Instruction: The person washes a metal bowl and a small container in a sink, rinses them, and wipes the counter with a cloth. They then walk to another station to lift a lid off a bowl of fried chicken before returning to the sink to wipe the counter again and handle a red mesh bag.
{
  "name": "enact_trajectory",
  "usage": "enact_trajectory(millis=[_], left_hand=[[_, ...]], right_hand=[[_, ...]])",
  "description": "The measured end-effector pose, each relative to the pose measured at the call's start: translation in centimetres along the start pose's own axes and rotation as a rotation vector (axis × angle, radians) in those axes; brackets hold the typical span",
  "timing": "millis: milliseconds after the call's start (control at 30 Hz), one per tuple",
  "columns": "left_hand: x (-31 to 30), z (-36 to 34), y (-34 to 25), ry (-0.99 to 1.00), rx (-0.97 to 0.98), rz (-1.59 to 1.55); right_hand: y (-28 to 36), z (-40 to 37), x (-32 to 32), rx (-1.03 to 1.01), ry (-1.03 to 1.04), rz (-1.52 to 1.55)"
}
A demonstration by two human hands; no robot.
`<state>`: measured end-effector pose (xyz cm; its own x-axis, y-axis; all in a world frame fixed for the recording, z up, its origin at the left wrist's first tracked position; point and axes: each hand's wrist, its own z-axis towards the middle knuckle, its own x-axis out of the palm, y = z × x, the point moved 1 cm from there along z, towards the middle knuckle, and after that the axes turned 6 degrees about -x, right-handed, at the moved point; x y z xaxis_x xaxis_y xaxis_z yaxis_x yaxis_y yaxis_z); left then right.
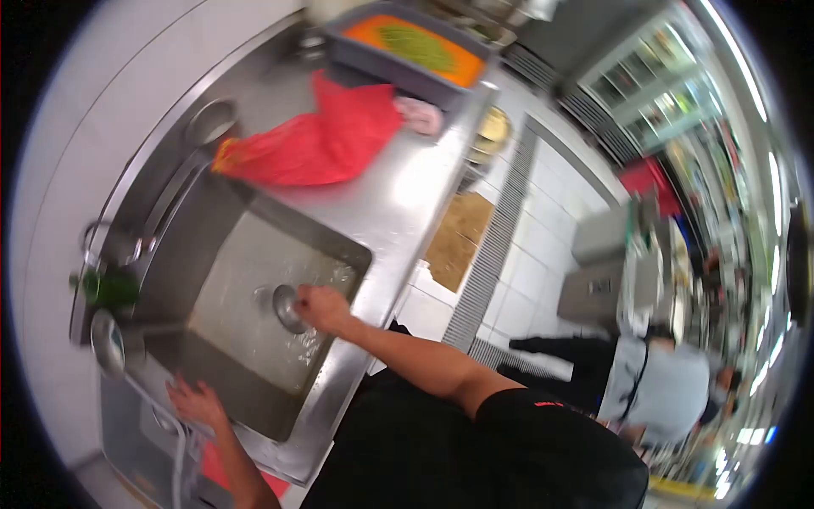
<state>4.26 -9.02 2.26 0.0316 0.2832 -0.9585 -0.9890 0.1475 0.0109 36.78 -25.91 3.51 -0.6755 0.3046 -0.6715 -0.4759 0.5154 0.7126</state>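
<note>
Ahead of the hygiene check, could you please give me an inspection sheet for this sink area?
Surface: steel counter and sink, both wet; shallow water lies in the basin.
Job's things: round drain strainer on the basin floor.
Clutter: red plastic bag, pink cloth, grey tray with orange and green contents, green object by the tap.
Grips: right hand curled at the drain strainer, hold unclear; left hand spread flat on the sink rim.
Cables: hose beside the left hand; no cables seen.
Surroundings: tiled floor with grate and cardboard; another person nearby.
</note>
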Motion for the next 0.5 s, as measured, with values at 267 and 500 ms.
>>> enact_trajectory(millis=[267,500], left_hand=[[-6.9,-13.0,-15.3,0.329,0.655,-0.820],[-3.6,-11.7,-18.0,0.392,0.542,-0.819]], right_hand=[[0.1,-4.9,1.2,0.052,-0.106,0.193],[0.6,-8.2,-4.4,-0.040,-0.110,0.394]])
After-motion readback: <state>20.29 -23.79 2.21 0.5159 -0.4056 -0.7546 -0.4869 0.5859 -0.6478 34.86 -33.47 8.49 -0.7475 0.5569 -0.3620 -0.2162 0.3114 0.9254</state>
